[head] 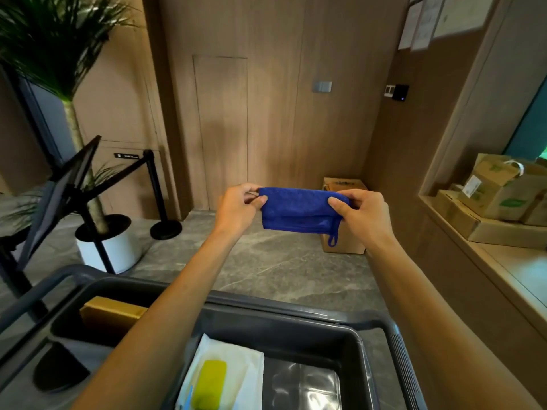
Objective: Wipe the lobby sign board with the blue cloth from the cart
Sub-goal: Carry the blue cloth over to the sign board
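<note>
A folded blue cloth (299, 211) hangs in the air in front of me, stretched between both hands, with a small loop dangling at its lower right corner. My left hand (238, 207) pinches its left end and my right hand (359, 213) pinches its right end. Both arms reach out over the grey cart (296, 318) below. The dark sign board (56, 196) stands tilted on a black stand at the left, seen almost edge-on.
The cart tray holds a white packet with a yellow item (211, 383) and a brown box (114, 313). A potted palm in a white pot (111, 250) and a black barrier post (161, 214) stand left. A cardboard box (344, 217) sits on the floor; boxes (497, 205) line the right counter.
</note>
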A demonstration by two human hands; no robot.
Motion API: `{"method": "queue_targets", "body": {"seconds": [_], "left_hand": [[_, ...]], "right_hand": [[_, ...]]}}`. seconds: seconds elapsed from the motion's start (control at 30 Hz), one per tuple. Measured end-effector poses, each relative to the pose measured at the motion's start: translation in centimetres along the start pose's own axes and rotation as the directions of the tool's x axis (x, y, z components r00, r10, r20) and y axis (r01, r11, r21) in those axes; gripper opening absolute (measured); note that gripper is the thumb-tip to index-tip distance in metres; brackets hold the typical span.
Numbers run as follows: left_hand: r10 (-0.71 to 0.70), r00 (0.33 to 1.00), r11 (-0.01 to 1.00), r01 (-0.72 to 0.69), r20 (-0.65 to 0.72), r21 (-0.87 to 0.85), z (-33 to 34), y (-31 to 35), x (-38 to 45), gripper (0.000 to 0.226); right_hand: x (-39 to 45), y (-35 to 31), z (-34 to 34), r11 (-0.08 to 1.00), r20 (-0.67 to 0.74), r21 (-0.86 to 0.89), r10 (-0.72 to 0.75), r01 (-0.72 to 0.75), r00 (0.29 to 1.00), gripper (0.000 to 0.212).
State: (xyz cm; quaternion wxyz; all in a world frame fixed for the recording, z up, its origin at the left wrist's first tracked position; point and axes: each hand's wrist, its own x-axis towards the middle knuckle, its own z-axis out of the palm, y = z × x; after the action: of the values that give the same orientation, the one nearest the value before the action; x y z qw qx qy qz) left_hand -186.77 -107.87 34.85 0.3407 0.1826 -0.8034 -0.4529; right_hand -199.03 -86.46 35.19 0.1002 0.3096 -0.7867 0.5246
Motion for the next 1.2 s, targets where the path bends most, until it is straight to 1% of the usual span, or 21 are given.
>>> {"method": "queue_targets", "body": {"seconds": [0.2,0.27,0.37,0.5,0.7,0.8,0.9,1.03,1.07,1.17,1.2], "left_hand": [[-0.027,0.997,0.998,0.032,-0.078,0.057,-2.5,-1.3,-2.2,0.019],[-0.047,0.994,0.995,0.056,-0.103,0.08,-3.6,-2.0,-3.1,0.018],[-0.096,0.985,0.992,0.107,-0.142,0.068,-5.1,-3.3,-4.4,0.014],[-0.135,0.972,0.984,0.154,-0.19,0.088,-7.0,-4.9,-6.1,0.01],[-0.195,0.938,0.965,0.235,-0.288,0.113,-10.7,-7.0,-9.7,0.012],[-0.219,0.917,0.956,0.269,-0.333,0.113,-12.6,-7.6,-11.8,0.011],[-0.226,0.902,0.951,0.287,-0.369,0.118,-14.7,-8.1,-14.0,0.027],[-0.257,0.864,0.941,0.325,-0.432,0.09,-17.7,-8.6,-16.7,0.017],[-0.267,0.855,0.94,0.332,-0.445,0.074,-18.5,-8.8,-17.5,0.017],[-0.289,0.83,0.932,0.358,-0.477,0.057,-20.8,-9.1,-20.1,0.022],[-0.306,0.82,0.926,0.374,-0.483,0.05,-21.7,-9.3,-21.1,0.018]], "right_hand": [[0.0,-0.5,2.8,0.999,0.091,0.044,-0.017,0.013,0.996,0.018],[-0.3,-0.7,4.0,0.999,0.124,0.05,-0.024,0.018,0.992,0.019],[-0.6,-1.2,5.9,0.998,0.185,0.068,-0.03,0.017,0.982,0.019],[-1.4,-1.8,8.3,0.997,0.231,0.074,-0.024,0.007,0.973,0.016],[-3.7,-3.2,12.8,0.991,0.352,0.132,-0.05,0.003,0.935,0.014],[-4.9,-4.1,14.6,0.982,0.396,0.189,-0.057,-0.021,0.916,0.01],[-6.4,-5.4,16.5,0.976,0.433,0.219,-0.077,-0.022,0.898,0.009],[-8.6,-7.3,19.0,0.97,0.511,0.24,-0.09,-0.042,0.855,0.009],[-9.2,-7.8,19.7,0.968,0.523,0.248,-0.095,-0.044,0.847,0.01],[-11.3,-9.2,21.6,0.97,0.524,0.243,-0.113,-0.02,0.844,0.028],[-12.2,-9.8,22.3,0.969,0.531,0.246,-0.114,-0.024,0.84,0.028]]}}
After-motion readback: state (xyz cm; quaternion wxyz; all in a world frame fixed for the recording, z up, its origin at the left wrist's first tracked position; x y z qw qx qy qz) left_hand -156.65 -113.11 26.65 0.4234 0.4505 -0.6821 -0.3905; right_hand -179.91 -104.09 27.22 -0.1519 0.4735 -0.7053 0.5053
